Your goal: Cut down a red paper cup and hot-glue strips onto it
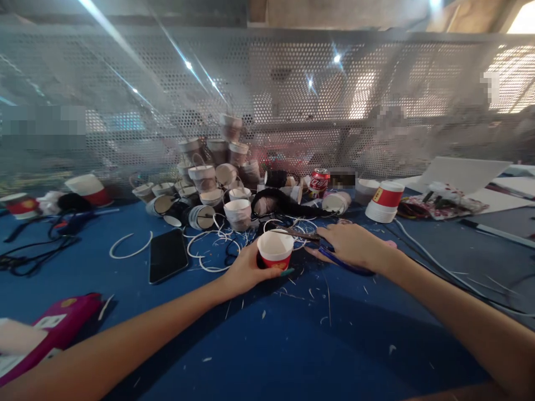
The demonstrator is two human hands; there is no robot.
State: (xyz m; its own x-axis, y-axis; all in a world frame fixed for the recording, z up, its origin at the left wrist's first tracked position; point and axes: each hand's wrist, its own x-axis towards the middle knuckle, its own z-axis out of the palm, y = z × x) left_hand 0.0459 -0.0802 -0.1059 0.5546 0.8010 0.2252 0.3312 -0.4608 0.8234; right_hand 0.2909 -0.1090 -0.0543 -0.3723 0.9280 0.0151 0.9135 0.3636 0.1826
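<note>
My left hand (246,270) is closed round a small red and white paper cup (275,250) that stands upright on the blue table (292,345). Just to its right, my right hand (355,245) grips a pair of scissors (330,253) with blue handles. The blades point left, toward the cup's rim. White paper strips and curled cut rims (209,250) lie scattered around the cup.
A heap of cut paper cups (213,178) stands behind, against a perforated metal screen (292,94). A black phone (167,255) lies at left, a red can (319,181) and a stack of cups (384,201) at right. Cables (33,245) run far left, a pink pouch (58,326) near left.
</note>
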